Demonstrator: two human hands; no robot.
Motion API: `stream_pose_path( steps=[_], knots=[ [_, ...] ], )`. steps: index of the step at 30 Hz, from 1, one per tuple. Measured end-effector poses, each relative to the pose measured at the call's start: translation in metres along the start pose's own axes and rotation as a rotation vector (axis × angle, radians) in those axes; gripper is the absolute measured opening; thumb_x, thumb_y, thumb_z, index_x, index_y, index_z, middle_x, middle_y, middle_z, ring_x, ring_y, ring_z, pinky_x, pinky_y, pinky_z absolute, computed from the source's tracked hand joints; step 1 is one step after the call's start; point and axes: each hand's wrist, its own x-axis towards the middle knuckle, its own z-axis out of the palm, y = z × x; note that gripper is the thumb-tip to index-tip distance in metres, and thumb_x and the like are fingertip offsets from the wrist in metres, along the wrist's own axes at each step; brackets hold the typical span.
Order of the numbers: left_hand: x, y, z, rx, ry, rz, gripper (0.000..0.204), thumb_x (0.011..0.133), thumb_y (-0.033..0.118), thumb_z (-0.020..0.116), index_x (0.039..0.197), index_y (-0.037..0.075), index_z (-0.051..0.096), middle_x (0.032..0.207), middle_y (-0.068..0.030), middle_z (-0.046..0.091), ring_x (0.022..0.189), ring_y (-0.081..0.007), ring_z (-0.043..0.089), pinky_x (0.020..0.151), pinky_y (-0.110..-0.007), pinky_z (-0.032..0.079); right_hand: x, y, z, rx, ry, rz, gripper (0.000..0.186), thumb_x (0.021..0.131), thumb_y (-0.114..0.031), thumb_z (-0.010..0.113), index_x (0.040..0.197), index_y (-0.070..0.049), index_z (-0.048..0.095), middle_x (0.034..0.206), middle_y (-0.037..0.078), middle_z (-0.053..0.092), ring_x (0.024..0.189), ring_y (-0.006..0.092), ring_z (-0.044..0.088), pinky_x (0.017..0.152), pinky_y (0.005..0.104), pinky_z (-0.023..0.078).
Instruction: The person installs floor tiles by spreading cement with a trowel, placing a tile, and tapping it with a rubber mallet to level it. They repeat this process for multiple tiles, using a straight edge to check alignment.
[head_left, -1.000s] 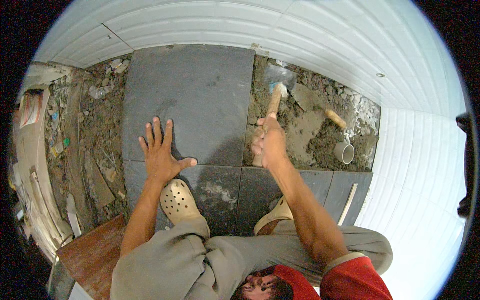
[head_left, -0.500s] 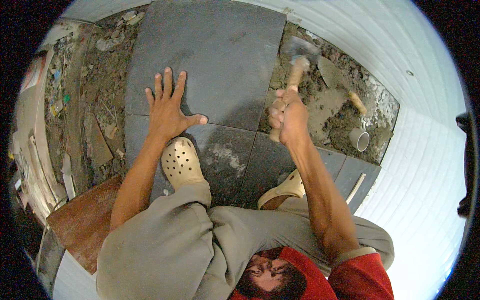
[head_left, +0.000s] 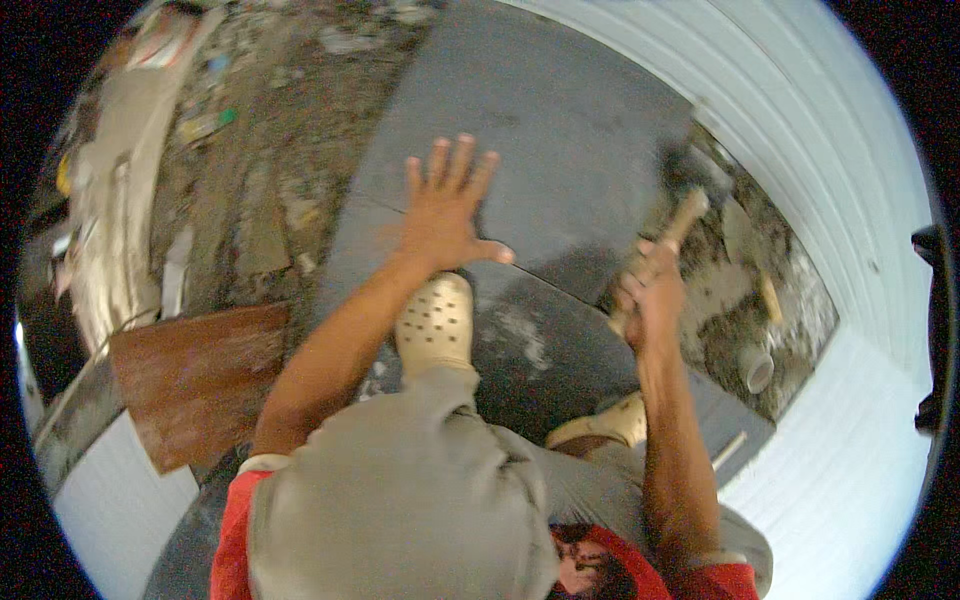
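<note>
My left hand lies with fingers spread on a large dark grey tile, close to the joint with the nearer tiles. In my right hand is a mallet, its pale wooden handle gripped by closed fingers. The mallet's dark head is smeared by motion. It shows by the tile's right edge, beside bare soil; whether it touches the tile I cannot tell. Just below my left hand, a cream clog on my foot rests on a nearer dark tile.
Right of the tile, a white pipe end and a short tan piece stick out of the soil. A white ribbed wall curves along the right. Rubble and soil lie left, with a brown board nearer me.
The whole view has turned and shifted, so the tiles and both hands appear farther right. My left hand stays spread on the tile; my right still grips the mallet.
</note>
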Motion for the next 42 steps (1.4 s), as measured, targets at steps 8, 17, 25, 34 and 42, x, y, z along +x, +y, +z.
stream_pose_path(
  steps=[8,17,25,34,42],
  knots=[
    [-0.004,-0.001,-0.008,-0.136,-0.01,0.002,0.138,0.052,0.075,0.081,0.163,0.02,0.021,0.169,-0.0199,0.01,0.155,-0.0461,0.006,0.12,-0.069,0.008,-0.01,0.0,0.01,-0.241,0.089,-0.138,0.031,0.104,-0.042,0.051,0.104,-0.012,0.056,0.067,-0.002,0.048,0.048,0.0111,0.044,0.039,0.0283,0.034],
    [-0.004,-0.004,-0.008,-0.121,0.005,0.011,0.136,0.052,0.076,0.08,0.162,0.018,0.024,0.169,-0.0196,0.012,0.154,-0.0453,0.008,0.119,-0.07,0.009,0.004,-0.013,0.036,-1.347,-0.074,-1.158,0.023,0.104,-0.026,0.056,0.104,-0.003,0.054,0.082,0.016,0.063,0.071,0.032,0.062,0.065,0.041,0.049],
    [-0.005,-0.006,-0.003,-0.138,0.035,0.013,0.137,0.05,0.077,0.078,0.161,0.018,0.025,0.168,-0.0193,0.014,0.154,-0.0447,0.01,0.118,-0.07,0.01,0.026,0.005,0.064,-1.675,-0.246,-0.984,0.021,0.102,-0.023,0.058,0.105,-0.003,0.052,0.072,0.022,0.063,0.063,0.0473,0.063,0.052,0.0494,0.048],
    [-0.006,-0.007,0.002,-0.163,0.065,0.009,0.139,0.047,0.074,0.08,0.161,0.018,0.025,0.168,-0.0188,0.015,0.154,-0.0443,0.01,0.119,-0.07,0.01,0.034,0.003,0.046,-1.629,-0.226,-0.998,0.02,0.102,-0.022,0.059,0.107,-0.004,0.052,0.068,0.022,0.063,0.056,0.0432,0.062,0.049,0.0496,0.047],
    [-0.008,-0.009,0.001,-0.166,0.062,0.014,0.138,0.049,0.074,0.081,0.162,0.016,0.024,0.168,-0.0206,0.012,0.155,-0.0444,0.008,0.119,-0.07,0.008,0.037,-0.001,0.042,-1.68,-0.274,-1.008,0.023,0.103,-0.026,0.058,0.107,-0.004,0.052,0.065,0.022,0.062,0.055,0.0434,0.062,0.048,0.0529,0.045]
  ],
)
